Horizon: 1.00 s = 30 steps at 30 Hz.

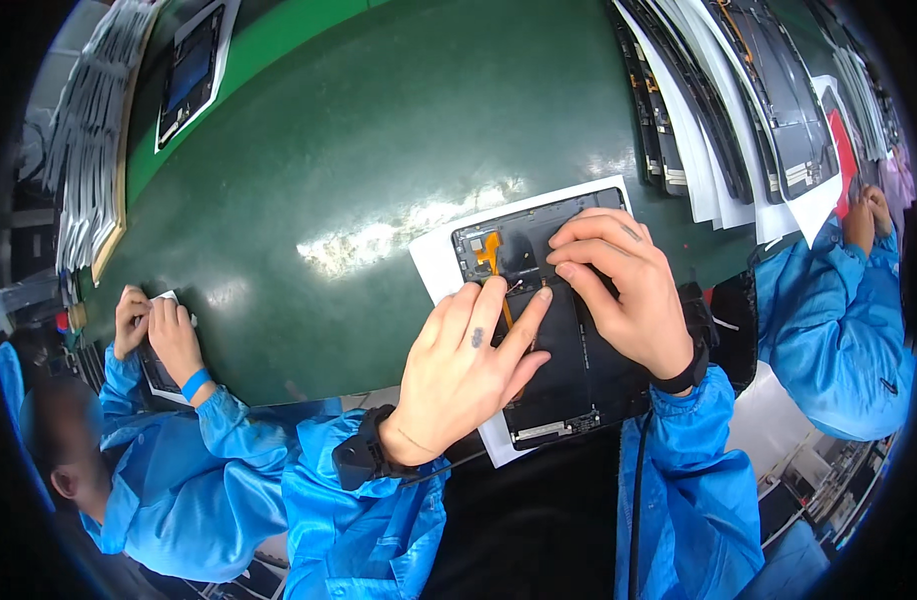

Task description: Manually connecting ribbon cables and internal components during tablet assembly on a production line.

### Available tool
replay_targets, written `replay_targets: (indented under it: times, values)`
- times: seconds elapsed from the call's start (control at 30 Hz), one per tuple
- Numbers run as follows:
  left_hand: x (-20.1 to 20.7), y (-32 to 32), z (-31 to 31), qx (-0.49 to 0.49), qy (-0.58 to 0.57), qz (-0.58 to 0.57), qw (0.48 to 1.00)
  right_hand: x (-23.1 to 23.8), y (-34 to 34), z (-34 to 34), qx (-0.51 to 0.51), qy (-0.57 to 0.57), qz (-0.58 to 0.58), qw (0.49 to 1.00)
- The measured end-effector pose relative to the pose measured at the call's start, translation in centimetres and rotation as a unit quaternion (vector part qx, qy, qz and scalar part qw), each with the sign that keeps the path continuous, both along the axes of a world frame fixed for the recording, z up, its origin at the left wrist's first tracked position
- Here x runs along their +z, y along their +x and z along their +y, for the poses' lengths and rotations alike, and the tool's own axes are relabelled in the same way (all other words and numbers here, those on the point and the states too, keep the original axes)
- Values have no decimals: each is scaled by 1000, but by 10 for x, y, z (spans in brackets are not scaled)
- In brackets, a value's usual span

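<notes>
An opened black tablet housing point(554, 375) lies at a slant in front of me on a white sheet point(435, 262), its inside facing up. An orange flex cable point(491, 250) shows near its upper left corner. My left hand point(469, 360) rests palm down over the housing's left side, fingers stretched and the index fingertip pressing near a small connector spot at the middle. My right hand point(629, 290) is over the upper right part, thumb and index tips pinched close together just above the surface. Whatever sits between those tips is too small to make out.
On the green table point(379, 130), stacked tablet parts with white sheets point(719, 110) stand at the right. Another stack point(94, 140) and a tablet part point(191, 70) are at the far left. Co-workers in blue sleeves sit on my left point(194, 490) and right point(829, 340).
</notes>
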<state>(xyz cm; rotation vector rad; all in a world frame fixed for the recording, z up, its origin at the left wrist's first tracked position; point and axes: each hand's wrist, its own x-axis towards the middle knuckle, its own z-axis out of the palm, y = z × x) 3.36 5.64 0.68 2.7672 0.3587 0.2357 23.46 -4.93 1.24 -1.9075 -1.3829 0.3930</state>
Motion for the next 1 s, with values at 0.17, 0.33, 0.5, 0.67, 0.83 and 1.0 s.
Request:
replay_targets:
  times: [0.17, 0.33, 0.5, 0.67, 0.83, 1.0]
  values:
    - [1, 0, -5, 14, -4, -2, 1000, -3, 0, -3, 11, 34, 8, 999]
    - [-3, 2, -4, 18, -5, -16, 1000, -1, 3, -1, 5, 46, 7, 999]
    - [-3, 1, -8, 38, -8, -19, 999, 2, -1, -2, -12, 72, 59, 996]
    - [5, -19, -2, 31, -112, -89, 989, 11, 4, -23, -11, 95, -32, 995]
    - [2, -63, -28, 121, -234, -204, 943, 7, 10, -24, 10, 38, -102, 994]
    - [20, -60, -59, 102, -655, -150, 734, 10, 5, -14, 39, -9, -138, 990]
